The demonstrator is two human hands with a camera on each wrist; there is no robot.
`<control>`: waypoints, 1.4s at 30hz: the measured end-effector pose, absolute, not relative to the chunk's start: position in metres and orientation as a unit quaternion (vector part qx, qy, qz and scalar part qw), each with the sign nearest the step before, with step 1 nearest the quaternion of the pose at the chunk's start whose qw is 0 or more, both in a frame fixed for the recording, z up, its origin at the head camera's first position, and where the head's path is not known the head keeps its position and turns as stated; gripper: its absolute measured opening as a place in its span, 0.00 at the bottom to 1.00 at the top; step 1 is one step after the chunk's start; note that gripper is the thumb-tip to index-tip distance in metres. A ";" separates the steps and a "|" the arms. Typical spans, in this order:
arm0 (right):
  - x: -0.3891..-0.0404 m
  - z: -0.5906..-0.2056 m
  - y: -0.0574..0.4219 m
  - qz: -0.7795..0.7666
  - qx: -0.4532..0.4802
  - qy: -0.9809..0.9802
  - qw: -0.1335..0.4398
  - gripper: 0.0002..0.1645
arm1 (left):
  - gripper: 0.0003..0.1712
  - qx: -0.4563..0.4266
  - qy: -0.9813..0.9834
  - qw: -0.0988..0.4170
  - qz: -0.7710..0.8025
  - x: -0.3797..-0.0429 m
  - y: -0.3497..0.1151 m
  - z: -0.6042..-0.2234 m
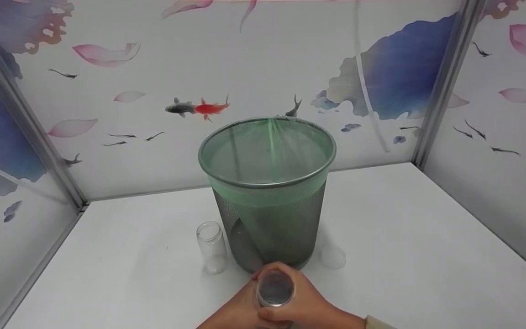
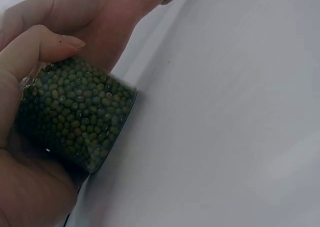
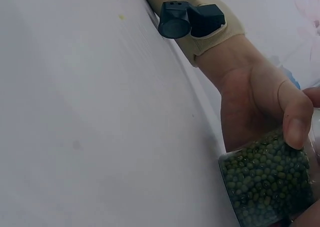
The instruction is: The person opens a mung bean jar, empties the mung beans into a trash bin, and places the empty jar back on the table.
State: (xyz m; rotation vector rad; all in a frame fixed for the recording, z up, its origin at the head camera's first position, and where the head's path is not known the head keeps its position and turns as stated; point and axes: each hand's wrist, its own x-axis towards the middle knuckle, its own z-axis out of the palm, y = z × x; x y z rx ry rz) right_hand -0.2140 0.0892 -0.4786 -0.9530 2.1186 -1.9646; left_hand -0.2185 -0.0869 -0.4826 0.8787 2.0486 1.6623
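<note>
Both hands are wrapped around a clear jar of green beans (image 2: pixel 75 112) that look like mung beans. In the head view, the round dark-silver top of the jar (image 1: pixel 276 288) faces up between the hands. My left hand (image 1: pixel 240 304) grips it from the left, and my right hand (image 1: pixel 311 299) curls round it from the right. The right wrist view shows the jar's beans (image 3: pixel 265 177) packed against its wall, with a thumb (image 3: pixel 296 132) pressed over it. Part of the jar is hidden by fingers.
Just beyond the hands stands a mesh wastebasket (image 1: pixel 272 228) lined with a green bag. An uncovered clear jar (image 1: pixel 211 249) stands at its left, and a round clear piece (image 1: pixel 333 257) lies at its right. Patterned panels (image 1: pixel 263 59) enclose the white table (image 1: pixel 404 237).
</note>
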 end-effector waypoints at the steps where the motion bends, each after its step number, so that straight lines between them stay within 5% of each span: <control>1: -0.214 -0.478 0.090 -0.643 -0.311 0.698 0.049 0.27 | 0.37 0.311 0.729 0.175 0.584 -0.218 -0.087 -0.483; 15: -0.192 -0.477 0.078 -0.634 -0.158 0.757 -0.018 0.43 | 0.40 0.327 0.695 0.142 0.624 -0.218 -0.081 -0.487; 24: -0.195 -0.481 0.076 -0.616 -0.175 0.766 -0.053 0.40 | 0.35 0.330 0.699 0.150 0.616 -0.215 -0.080 -0.483; 42: -0.203 -0.483 0.083 -0.623 -0.217 0.751 -0.028 0.37 | 0.39 0.314 0.729 0.152 0.589 -0.218 -0.080 -0.483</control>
